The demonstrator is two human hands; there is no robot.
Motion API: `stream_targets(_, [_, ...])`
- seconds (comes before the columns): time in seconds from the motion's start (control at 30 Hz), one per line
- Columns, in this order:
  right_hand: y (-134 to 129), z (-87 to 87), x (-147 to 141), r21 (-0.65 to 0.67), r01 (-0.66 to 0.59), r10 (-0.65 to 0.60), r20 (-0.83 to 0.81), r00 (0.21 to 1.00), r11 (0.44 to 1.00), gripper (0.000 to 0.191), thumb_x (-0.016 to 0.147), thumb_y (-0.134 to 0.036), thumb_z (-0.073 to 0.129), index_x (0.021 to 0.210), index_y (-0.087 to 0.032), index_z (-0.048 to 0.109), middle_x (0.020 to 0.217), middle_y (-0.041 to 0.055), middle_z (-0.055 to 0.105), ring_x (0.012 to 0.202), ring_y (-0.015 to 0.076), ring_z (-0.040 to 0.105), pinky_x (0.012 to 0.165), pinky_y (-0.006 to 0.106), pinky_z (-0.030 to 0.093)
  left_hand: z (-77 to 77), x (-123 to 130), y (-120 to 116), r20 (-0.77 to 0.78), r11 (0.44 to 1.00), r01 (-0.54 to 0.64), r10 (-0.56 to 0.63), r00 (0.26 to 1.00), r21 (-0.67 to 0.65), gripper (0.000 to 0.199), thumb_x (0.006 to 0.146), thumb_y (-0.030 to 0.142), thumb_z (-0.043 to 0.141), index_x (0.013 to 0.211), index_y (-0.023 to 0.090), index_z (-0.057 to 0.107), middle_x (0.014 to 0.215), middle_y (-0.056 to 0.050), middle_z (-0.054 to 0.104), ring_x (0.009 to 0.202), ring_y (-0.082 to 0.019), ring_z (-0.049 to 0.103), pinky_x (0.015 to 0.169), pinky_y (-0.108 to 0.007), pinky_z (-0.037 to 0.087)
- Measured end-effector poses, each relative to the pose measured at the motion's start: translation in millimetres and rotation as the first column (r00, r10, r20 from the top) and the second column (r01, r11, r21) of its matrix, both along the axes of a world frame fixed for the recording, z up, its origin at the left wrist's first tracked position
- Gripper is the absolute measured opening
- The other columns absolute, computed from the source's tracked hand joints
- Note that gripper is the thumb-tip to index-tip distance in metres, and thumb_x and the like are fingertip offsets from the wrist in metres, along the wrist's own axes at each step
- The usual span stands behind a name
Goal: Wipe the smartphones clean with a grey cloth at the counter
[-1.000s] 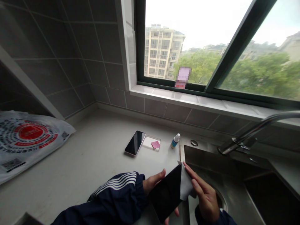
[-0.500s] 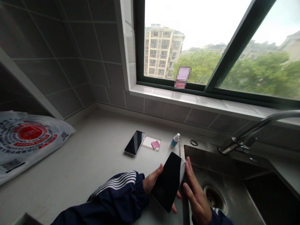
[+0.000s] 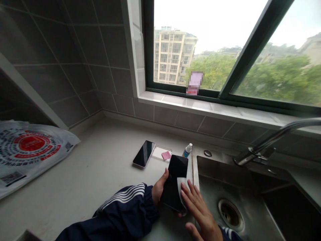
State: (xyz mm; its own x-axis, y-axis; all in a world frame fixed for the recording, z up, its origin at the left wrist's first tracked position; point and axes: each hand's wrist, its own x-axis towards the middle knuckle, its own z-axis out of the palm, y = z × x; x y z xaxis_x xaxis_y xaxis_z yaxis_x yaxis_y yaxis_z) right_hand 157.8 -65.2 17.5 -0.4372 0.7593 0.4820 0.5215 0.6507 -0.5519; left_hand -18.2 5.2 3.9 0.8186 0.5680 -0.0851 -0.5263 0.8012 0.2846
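Countertop (image 3: 107,174): pale, running under the window; its back edge meets the tiled wall.
Sink (image 3: 213,179): set into the countertop's right side.
Plastic bag (image 3: 32,147): at the countertop's left edge.
Right hand (image 3: 200,212): spread nearly flat, thumb apart from the fingers, over the sink's left rim.
Left hand (image 3: 158,189): clamped on the dark device (image 3: 171,183), thumb along its left edge.
Dark device: held tilted above the countertop, just beside the sink's left rim.
Phone (image 3: 144,153): lying toward the countertop's back edge.
Clear case (image 3: 157,152): just beside the phone's right edge.
Cloth (image 3: 181,184): under the right fingers, across the device's right edge; the step appears to be wiping. Another stroke would call for a steady left grip and flat, even pressure.
Spray bottle (image 3: 187,150): upright near the sink's back-left corner.
Pink packet (image 3: 166,155): on the clear case.
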Motion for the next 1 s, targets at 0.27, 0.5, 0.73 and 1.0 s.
stream_targets(0.27, [6.7,-4.3,6.9,0.114,-0.056,0.04,0.137,0.99,0.992,0.059,0.095,-0.034,0.048,0.151,-0.023,0.033,0.152,0.0057,0.039,0.145,0.0332,0.023,0.119,0.051,0.014,17.8,1.0,-4.8,0.057,0.998,-0.066,0.066,0.996,-0.011,0.08,0.085,0.072,0.035,0.13,0.009,0.055,0.109,-0.018,0.065,0.101,-0.027,0.061,0.096,-0.041,0.039])
stream_targets(0.5, [12.9,-4.0,14.5,0.183,-0.012,-0.053,0.348,0.936,0.983,0.067,0.093,-0.027,0.05,0.154,-0.018,0.023,0.157,0.0083,0.03,0.147,0.0339,0.012,0.12,0.05,0.002,15.0,-5.4,-5.2,-0.006,0.982,-0.057,0.059,0.998,0.182,0.082,0.084,0.072,0.04,0.139,0.012,0.047,0.121,-0.018,0.063,0.113,-0.03,0.059,0.107,-0.045,0.031])
stream_targets(0.73, [18.8,-13.2,20.6,0.181,0.134,-0.194,0.376,0.906,0.974,0.063,0.099,-0.031,0.037,0.155,-0.012,0.014,0.16,0.0142,0.019,0.147,0.0356,0.011,0.118,0.054,0.009,-17.1,-3.9,-10.3,-0.206,0.925,0.243,-0.187,0.96,0.291,0.105,0.075,0.085,0.006,0.135,0.01,0.049,0.07,-0.01,0.069,0.055,-0.023,0.064,0.071,-0.045,0.05])
stream_targets(1.0, [19.0,-8.4,17.8,0.199,0.129,-0.193,0.35,0.917,0.971,0.068,0.1,-0.038,0.036,0.155,-0.007,0.012,0.16,0.0181,0.013,0.147,0.0377,0.009,0.118,0.053,0.008,13.2,-11.7,-26.1,-0.501,0.855,0.288,-0.038,0.865,0.431,0.074,0.086,0.072,0.033,0.137,0.021,0.051,0.1,-0.012,0.071,0.07,-0.021,0.066,0.08,-0.043,0.05])
